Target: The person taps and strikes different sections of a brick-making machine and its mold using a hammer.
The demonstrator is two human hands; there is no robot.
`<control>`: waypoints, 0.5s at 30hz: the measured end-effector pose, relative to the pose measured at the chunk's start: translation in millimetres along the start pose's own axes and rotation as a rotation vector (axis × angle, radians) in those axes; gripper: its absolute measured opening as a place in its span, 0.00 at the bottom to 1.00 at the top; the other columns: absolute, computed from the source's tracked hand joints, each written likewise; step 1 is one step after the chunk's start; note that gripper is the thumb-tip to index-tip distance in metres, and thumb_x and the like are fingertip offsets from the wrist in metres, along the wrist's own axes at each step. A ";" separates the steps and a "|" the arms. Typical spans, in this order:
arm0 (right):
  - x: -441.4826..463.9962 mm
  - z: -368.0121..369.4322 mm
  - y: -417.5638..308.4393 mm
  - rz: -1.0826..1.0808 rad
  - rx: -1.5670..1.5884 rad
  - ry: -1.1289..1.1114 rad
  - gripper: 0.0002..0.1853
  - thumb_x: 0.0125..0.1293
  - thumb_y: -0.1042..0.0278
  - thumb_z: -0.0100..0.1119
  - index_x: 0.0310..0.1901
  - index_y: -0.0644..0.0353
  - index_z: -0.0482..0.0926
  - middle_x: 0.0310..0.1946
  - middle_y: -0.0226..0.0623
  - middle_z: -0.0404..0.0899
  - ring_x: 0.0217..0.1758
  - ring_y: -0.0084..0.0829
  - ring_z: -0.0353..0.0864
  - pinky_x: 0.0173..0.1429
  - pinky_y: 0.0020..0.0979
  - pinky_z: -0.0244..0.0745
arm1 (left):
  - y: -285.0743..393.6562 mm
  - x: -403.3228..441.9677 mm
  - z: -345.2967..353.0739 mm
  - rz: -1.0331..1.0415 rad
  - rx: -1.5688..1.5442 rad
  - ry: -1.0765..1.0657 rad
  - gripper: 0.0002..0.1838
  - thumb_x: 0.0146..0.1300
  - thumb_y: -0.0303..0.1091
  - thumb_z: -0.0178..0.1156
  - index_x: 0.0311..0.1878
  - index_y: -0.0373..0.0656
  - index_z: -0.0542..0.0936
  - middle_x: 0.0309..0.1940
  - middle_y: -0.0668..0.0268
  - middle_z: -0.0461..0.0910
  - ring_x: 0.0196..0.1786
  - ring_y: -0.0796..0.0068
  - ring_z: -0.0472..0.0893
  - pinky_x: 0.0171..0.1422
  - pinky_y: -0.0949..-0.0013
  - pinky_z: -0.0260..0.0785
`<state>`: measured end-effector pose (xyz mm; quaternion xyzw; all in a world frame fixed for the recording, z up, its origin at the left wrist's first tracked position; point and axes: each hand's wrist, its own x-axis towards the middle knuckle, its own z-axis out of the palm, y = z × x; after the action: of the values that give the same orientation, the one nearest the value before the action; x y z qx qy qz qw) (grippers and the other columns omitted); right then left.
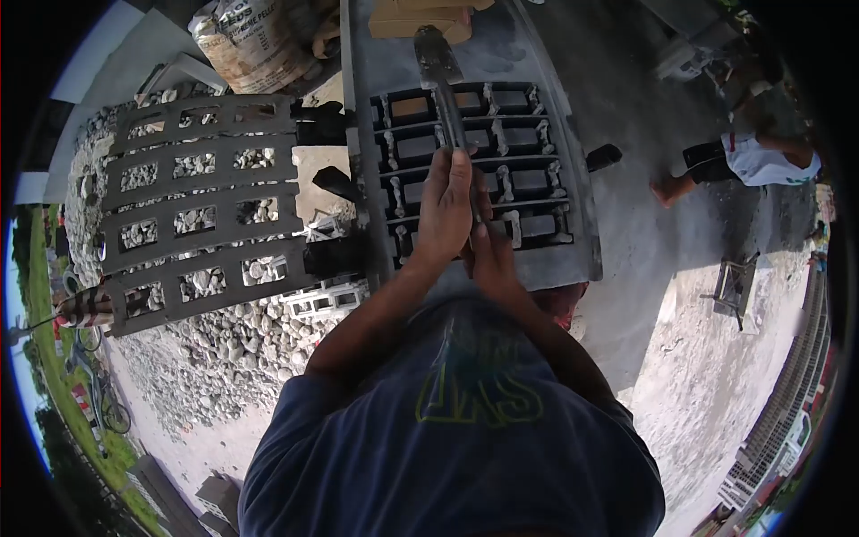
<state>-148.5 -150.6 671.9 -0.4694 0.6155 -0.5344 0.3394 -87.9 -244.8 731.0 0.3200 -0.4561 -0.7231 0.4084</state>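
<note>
In the head view my left hand (446,215) and my right hand (492,258) are closed together around the handle of a shovel (450,112). Its flat, dirty blade points away from me, above a metal block mould (465,253). The mould has a black grid of rectangular cells with grey cement-like residue on the cross pieces. My hands and the handle hide some of the middle cells. To the left, a metal plate with rectangular openings (170,217) is swung out and joined to the mould by dark arms (335,258).
Gravel (233,345) lies under and around the plate. A printed sack (246,45) stands at the upper left, and a brown board (398,20) lies beyond the mould. Another person in a white shirt (765,161) is at the right, near a small metal stand (735,285).
</note>
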 end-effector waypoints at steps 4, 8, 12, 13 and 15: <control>14.6 9.6 -9.0 -0.127 0.273 -0.102 0.14 0.71 0.60 0.38 0.37 0.64 0.67 0.16 0.31 0.69 0.18 0.20 0.70 0.22 0.26 0.63 | 28.3 -2.5 2.3 0.131 0.006 -0.177 0.22 0.69 0.53 0.41 0.38 0.41 0.68 0.16 0.74 0.64 0.15 0.88 0.62 0.17 0.81 0.54; -7.2 30.8 36.9 -0.274 0.065 0.023 0.16 0.72 0.58 0.37 0.38 0.63 0.67 0.15 0.30 0.69 0.16 0.20 0.68 0.20 0.25 0.61 | -32.1 -1.0 -14.6 -0.152 0.077 -0.022 0.21 0.69 0.53 0.42 0.34 0.43 0.67 0.14 0.76 0.61 0.14 0.89 0.60 0.15 0.81 0.52; -19.7 24.2 50.0 0.643 0.274 -0.193 0.19 0.72 0.53 0.36 0.38 0.62 0.67 0.16 0.29 0.68 0.16 0.19 0.66 0.20 0.24 0.60 | -86.3 21.1 -40.0 -0.640 -0.034 0.320 0.20 0.70 0.53 0.41 0.29 0.47 0.64 0.15 0.75 0.61 0.13 0.86 0.60 0.14 0.79 0.51; -13.5 20.6 31.2 0.761 0.391 -0.207 0.20 0.72 0.51 0.36 0.39 0.62 0.68 0.16 0.29 0.67 0.16 0.19 0.65 0.21 0.23 0.60 | -86.1 16.9 -46.1 -0.596 -0.101 0.266 0.20 0.69 0.54 0.41 0.30 0.47 0.63 0.15 0.75 0.60 0.13 0.86 0.59 0.14 0.79 0.50; -17.0 31.5 28.6 0.554 0.319 -0.120 0.21 0.72 0.50 0.36 0.40 0.63 0.68 0.16 0.28 0.66 0.17 0.19 0.64 0.22 0.23 0.59 | -61.0 9.9 -35.1 -0.487 -0.061 0.225 0.20 0.69 0.54 0.41 0.31 0.47 0.63 0.15 0.75 0.60 0.13 0.86 0.59 0.14 0.79 0.50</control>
<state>-120.2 -145.6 636.3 -0.2554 0.6072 -0.4828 0.5770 -81.4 -252.2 660.5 0.4860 -0.2954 -0.7734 0.2799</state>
